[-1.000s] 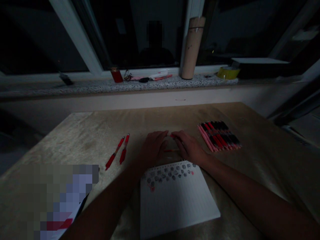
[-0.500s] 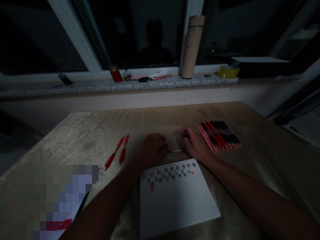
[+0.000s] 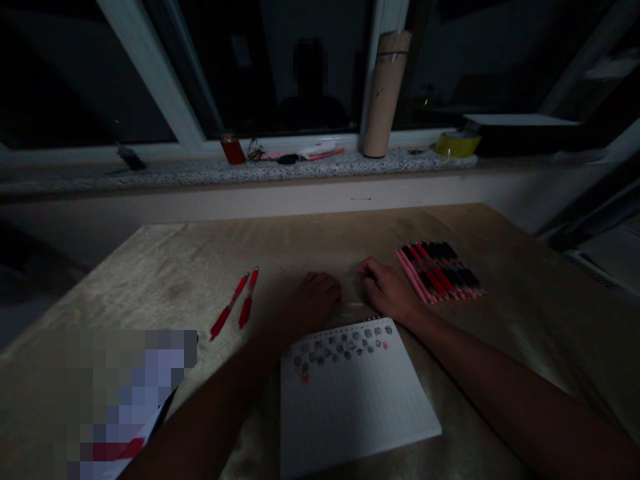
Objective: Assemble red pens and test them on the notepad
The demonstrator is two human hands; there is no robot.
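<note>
A spiral notebook with rows of scribbled black circles and a few red marks lies in front of me. Just past its top edge, my left hand rests palm down, fingers bent together and tips hidden. A thin stick like a pen refill, orange at one end, pokes out beside those fingertips; whether they grip it is unclear. My right hand lies on its side, fingers curled in with the thumb; anything inside is too small to make out. To its right sits a row of black, red and pink pens.
Two red pens lie left of my left hand. A blurred-out object covers the lower left. On the granite sill stand a tan flask, a small red jar and a yellow tape roll.
My left hand has slid slightly right, covering more of the thin stick's coloured end. My right hand has barely moved. Notebook and pens stay in place.
</note>
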